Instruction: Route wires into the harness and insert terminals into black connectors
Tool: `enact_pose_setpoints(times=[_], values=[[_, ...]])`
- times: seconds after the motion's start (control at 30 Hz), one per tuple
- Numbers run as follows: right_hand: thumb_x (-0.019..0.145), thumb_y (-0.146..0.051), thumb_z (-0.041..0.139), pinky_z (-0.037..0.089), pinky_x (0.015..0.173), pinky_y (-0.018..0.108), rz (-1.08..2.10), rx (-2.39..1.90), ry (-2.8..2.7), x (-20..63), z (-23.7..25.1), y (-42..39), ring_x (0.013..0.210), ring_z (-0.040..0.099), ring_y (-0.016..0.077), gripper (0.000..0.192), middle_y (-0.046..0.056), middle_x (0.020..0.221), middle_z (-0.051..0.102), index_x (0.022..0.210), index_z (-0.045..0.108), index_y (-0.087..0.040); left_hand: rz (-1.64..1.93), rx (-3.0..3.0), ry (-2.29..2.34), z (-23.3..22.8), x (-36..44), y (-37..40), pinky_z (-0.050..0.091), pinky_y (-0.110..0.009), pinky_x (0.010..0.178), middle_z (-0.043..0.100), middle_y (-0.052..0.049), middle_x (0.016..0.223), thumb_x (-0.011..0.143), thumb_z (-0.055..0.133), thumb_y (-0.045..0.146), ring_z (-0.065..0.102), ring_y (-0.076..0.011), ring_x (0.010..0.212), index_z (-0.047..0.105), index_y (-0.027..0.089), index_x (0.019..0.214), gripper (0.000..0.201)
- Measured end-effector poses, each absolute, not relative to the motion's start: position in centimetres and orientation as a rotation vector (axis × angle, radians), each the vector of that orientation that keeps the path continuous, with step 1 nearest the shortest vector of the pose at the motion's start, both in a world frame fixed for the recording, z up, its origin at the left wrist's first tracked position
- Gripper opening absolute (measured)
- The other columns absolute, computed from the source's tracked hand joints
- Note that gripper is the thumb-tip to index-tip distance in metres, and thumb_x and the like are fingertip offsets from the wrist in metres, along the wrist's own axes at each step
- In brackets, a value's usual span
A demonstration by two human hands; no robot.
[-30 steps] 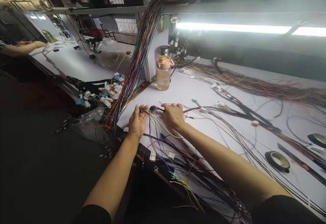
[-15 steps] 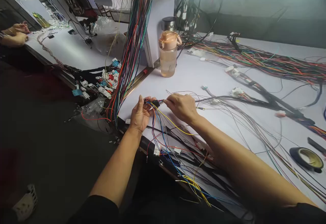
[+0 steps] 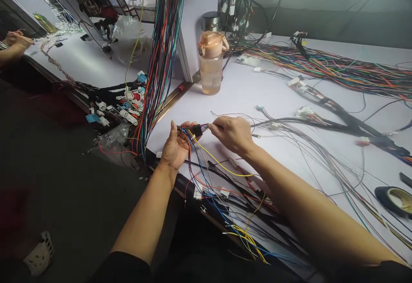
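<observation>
My left hand (image 3: 174, 146) holds a small black connector (image 3: 197, 130) with several coloured wires (image 3: 206, 154) fanning down from it toward the table's near edge. My right hand (image 3: 232, 133) pinches a thin wire at the connector's right side, fingertips touching it. Both hands hover just above the white table (image 3: 238, 98) near its front left corner. The loose wires, yellow, blue, red and black, trail under my right forearm.
A peach-lidded water bottle (image 3: 210, 62) stands behind the hands. A thick hanging bundle of coloured wires (image 3: 161, 55) drops at the left. Wire harnesses (image 3: 334, 73) spread over the right. A tape roll (image 3: 395, 199) lies far right. Another person's hands (image 3: 14, 40) work at the far left table.
The view has tilted down and closer. My hands lifted the connector off the table and my right fingers closed on a wire at it.
</observation>
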State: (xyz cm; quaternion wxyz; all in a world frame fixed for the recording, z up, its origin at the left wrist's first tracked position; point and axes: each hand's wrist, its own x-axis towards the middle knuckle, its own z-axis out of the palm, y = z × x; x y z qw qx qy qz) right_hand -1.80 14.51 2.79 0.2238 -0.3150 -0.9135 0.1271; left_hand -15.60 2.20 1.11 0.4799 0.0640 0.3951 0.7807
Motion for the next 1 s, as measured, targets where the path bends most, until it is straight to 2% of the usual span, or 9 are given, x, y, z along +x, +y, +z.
enact_pose_setpoints(times=[0.3, 0.7, 1.0], values=[[0.088, -0.040, 0.058, 0.021, 0.055, 0.028, 0.380, -0.829, -2.480, -1.5, 3.2, 14.4, 0.057, 0.052, 0.0124, 0.025, 0.000, 0.070, 0.068, 0.076, 0.073, -0.023, 1.881, 0.150, 0.945, 1.1, -15.6, 2.2, 0.051, -0.041, 0.098, 0.074, -0.008, 0.093, 0.091, 0.048, 0.052, 0.070, -0.0177, 0.093, 0.069, 0.013, 0.089, 0.044], [0.089, -0.037, 0.062, 0.025, 0.065, 0.031, 0.290, -0.705, -2.369, -1.5, 2.1, 14.0, 0.061, 0.054, 0.0105, 0.023, -0.003, 0.071, 0.069, 0.073, 0.069, -0.021, 1.908, 0.178, 0.951, 0.9, -15.7, 2.4, 0.053, -0.037, 0.096, 0.073, -0.009, 0.098, 0.092, 0.049, 0.048, 0.068, -0.0190, 0.100, 0.069, 0.014, 0.091, 0.040], [0.091, -0.036, 0.060, 0.026, 0.067, 0.031, 0.190, -0.657, -2.272, -1.5, 1.5, 14.0, 0.063, 0.057, 0.0109, 0.026, -0.004, 0.068, 0.068, 0.072, 0.068, -0.021, 1.810, 0.236, 1.076, 1.2, -15.4, 2.2, 0.054, -0.048, 0.091, 0.071, -0.010, 0.105, 0.085, 0.057, 0.034, 0.067, -0.0289, 0.102, 0.068, 0.015, 0.098, 0.025]])
